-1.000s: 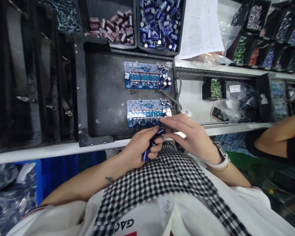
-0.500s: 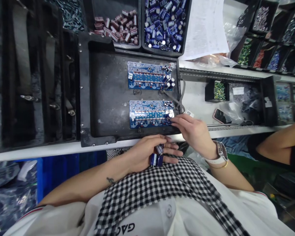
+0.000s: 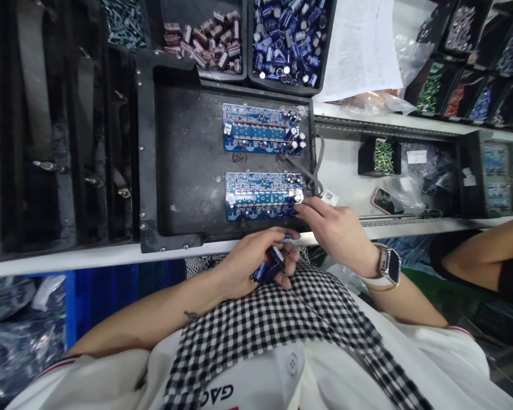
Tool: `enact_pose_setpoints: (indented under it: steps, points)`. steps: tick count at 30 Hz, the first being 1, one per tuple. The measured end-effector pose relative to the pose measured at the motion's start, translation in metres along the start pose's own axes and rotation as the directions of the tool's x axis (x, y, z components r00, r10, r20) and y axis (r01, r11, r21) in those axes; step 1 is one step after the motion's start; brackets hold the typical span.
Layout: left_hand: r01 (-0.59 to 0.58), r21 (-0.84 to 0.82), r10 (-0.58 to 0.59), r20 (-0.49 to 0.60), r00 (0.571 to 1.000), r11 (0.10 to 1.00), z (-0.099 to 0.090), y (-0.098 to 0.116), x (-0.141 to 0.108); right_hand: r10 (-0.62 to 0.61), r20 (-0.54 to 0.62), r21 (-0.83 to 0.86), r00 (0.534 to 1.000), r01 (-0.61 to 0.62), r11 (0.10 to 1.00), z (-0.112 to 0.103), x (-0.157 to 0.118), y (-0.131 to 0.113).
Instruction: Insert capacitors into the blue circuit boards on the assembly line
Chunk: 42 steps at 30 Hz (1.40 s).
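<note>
Several blue capacitors (image 3: 275,256) lie in the curled fingers of my left hand (image 3: 250,262), just below the tray's front edge. One of them sits up at the thumb and index fingertip. My right hand (image 3: 336,228) is pinched at the lower right corner of the nearer blue circuit board (image 3: 260,196). A capacitor (image 3: 298,199) stands on that board right beside the fingertips. Whatever is between those fingertips is hidden. Behind it lies a second blue circuit board (image 3: 259,128), with several capacitors (image 3: 297,139) upright at its right end.
Both boards lie in a black tray (image 3: 188,193). Beyond it stand a bin of brown capacitors (image 3: 211,40) and a bin of blue capacitors (image 3: 286,42). To the right are a small box of green parts (image 3: 382,156), a phone (image 3: 385,200) and another person's arm (image 3: 487,250).
My left fingers have curled in around the capacitors, and one capacitor has come up to the thumb and index fingertip. My right hand has shifted only slightly at the board's corner.
</note>
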<state>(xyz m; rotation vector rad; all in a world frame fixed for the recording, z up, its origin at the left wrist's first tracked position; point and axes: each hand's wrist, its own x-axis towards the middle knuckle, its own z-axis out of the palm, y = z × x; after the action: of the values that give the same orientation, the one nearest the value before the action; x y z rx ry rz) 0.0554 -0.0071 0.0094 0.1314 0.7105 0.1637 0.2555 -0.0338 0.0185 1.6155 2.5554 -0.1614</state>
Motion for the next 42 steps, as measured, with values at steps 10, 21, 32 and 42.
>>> enact_pose_setpoints:
  steps: [10,21,32,42]
  points:
    - [0.129,0.053,-0.127,-0.053,0.991,0.990,0.004,0.000,0.010,-0.098,-0.213,0.130,0.972,0.128,0.983,0.000,-0.003,0.006]
    - [0.110,0.022,-0.111,0.057,0.992,0.994,0.012,-0.002,0.015,0.279,-0.221,0.282,0.934,-0.213,0.936,0.015,-0.009,0.009]
    - [0.071,0.040,-0.071,-0.005,0.997,0.997,0.009,0.004,0.005,0.172,-0.162,0.158,0.972,-0.146,0.977,0.022,-0.003,0.016]
    - [-0.074,0.146,0.099,-0.173,0.980,0.986,0.023,0.000,0.005,0.283,-0.343,0.640,0.896,0.002,0.768,-0.001,-0.017,-0.010]
